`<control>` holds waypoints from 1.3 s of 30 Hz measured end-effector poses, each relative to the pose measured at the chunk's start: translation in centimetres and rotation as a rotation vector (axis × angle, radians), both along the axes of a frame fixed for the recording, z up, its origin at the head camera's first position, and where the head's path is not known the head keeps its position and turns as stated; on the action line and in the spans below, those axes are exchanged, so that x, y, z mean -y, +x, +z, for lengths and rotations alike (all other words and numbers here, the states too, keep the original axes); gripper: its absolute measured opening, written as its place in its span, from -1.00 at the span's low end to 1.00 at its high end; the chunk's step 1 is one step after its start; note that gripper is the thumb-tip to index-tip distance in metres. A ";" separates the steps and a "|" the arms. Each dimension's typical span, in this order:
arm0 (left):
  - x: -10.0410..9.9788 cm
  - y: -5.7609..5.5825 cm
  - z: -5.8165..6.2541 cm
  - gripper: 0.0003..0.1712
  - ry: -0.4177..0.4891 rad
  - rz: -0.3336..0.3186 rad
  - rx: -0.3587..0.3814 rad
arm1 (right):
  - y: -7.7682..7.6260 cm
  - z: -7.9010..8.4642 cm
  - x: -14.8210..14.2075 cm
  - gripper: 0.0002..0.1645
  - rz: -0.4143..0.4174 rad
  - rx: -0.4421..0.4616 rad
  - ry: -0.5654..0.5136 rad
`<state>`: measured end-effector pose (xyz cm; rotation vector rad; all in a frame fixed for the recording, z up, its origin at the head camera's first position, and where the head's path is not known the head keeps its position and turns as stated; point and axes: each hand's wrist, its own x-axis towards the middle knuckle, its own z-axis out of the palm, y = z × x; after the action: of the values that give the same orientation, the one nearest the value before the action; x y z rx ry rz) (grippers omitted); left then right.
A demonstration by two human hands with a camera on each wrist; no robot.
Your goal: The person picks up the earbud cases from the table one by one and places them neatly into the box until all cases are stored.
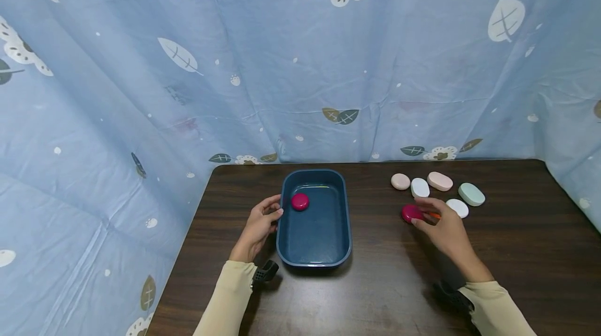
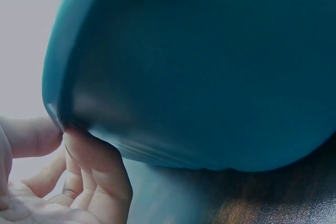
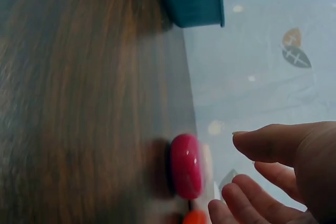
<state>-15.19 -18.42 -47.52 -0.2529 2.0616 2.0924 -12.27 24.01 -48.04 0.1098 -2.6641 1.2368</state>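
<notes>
A deep blue rectangular tray [image 1: 324,239] with rounded corners stands left of the table's middle. My left hand [image 1: 257,224] pinches its left rim between thumb and forefinger, plain in the left wrist view. Inside lies one glossy magenta, soap-like round piece [image 1: 300,201]. On the table, a second magenta piece [image 1: 410,213] sits just ahead of my right hand [image 1: 445,227]. The right wrist view has that hand's thumb and fingers spread, apart from the magenta piece [image 3: 186,166]. An orange piece [image 1: 435,215] is mostly hidden beneath the hand.
Beyond my right hand lie several smooth pieces: a round pink one [image 1: 400,181], a white one [image 1: 420,188], an oval pink one [image 1: 440,181], a pale green one [image 1: 471,194] and a white oval [image 1: 457,208]. A blue patterned curtain [image 1: 300,80] hangs behind the dark wooden table [image 1: 375,284].
</notes>
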 end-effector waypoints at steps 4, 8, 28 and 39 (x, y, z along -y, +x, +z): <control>0.0 0.0 0.0 -0.48 -0.002 -0.001 0.001 | 0.2 -0.5 -0.6 -0.37 -0.023 -0.018 0.033; 0.0 0.1 0.0 -0.49 -0.002 0.000 -0.005 | 0.2 -0.8 -0.8 -0.34 -0.020 -0.003 0.056; 0.0 -0.1 -0.2 -0.49 0.007 0.013 0.002 | -0.7 -1.8 -0.1 -0.31 0.075 0.022 0.163; -0.1 -0.1 -0.2 -0.50 0.015 0.015 0.000 | -1.8 -1.6 0.5 -0.36 0.125 0.051 0.222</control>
<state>-15.29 -18.32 -47.75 -0.2667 2.0496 2.1149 -14.10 23.52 -49.66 0.2851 -2.8706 0.9838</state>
